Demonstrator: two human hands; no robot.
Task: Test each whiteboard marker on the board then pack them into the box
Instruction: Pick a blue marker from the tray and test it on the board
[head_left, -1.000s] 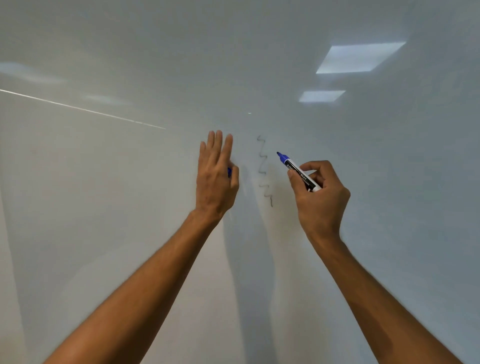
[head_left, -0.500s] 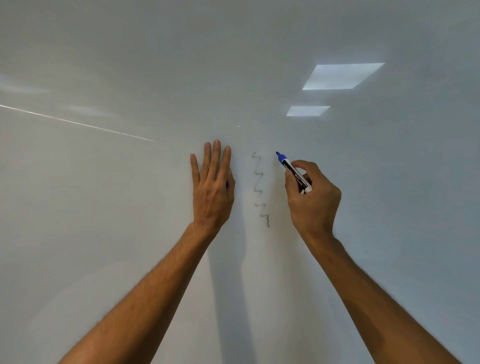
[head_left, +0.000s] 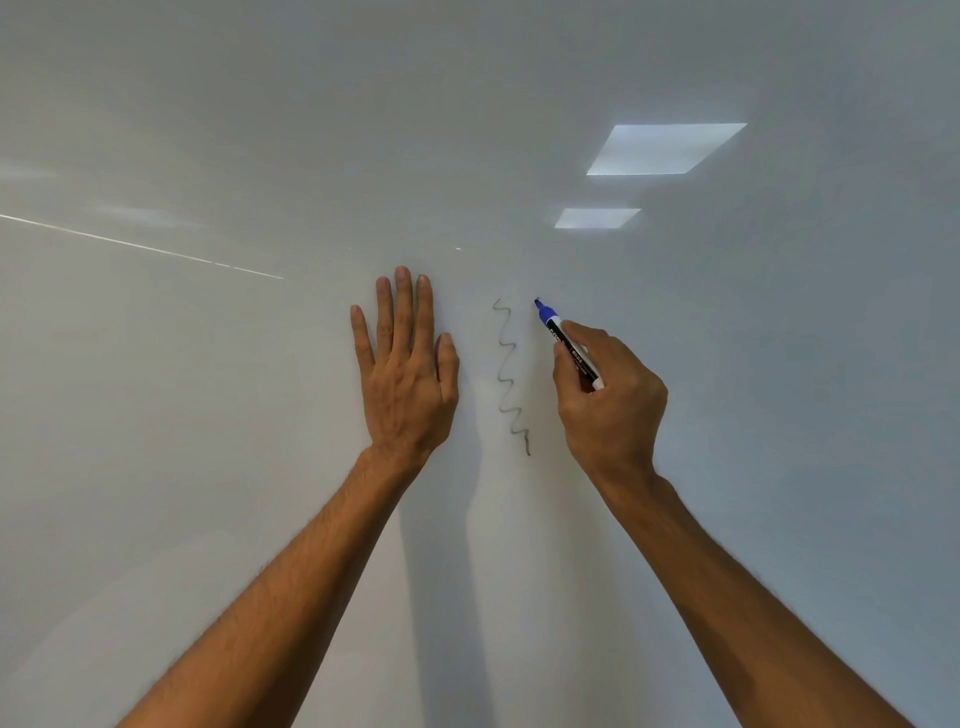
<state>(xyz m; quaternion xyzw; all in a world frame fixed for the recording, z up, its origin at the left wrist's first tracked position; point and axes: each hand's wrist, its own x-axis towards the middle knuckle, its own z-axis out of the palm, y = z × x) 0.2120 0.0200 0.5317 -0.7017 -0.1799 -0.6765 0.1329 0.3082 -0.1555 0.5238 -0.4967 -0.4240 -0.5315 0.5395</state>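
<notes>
A white whiteboard (head_left: 208, 467) fills the view. A grey zigzag line (head_left: 511, 376) runs down its middle. My right hand (head_left: 610, 400) grips an uncapped blue marker (head_left: 569, 345), its blue tip against the board just right of the top of the zigzag. My left hand (head_left: 405, 374) lies flat on the board to the left of the zigzag, fingers straight and pointing up. Whether anything is under its palm is hidden. No box is in view.
Two bright ceiling-light reflections (head_left: 665, 148) show on the board at the upper right. A thin bright streak (head_left: 140, 247) crosses the left side. Both forearms reach up from the bottom edge.
My left hand has spread flatter on the board, and the small blue piece seen by its thumb no longer shows. My right hand has brought the marker tip up against the board beside the zigzag.
</notes>
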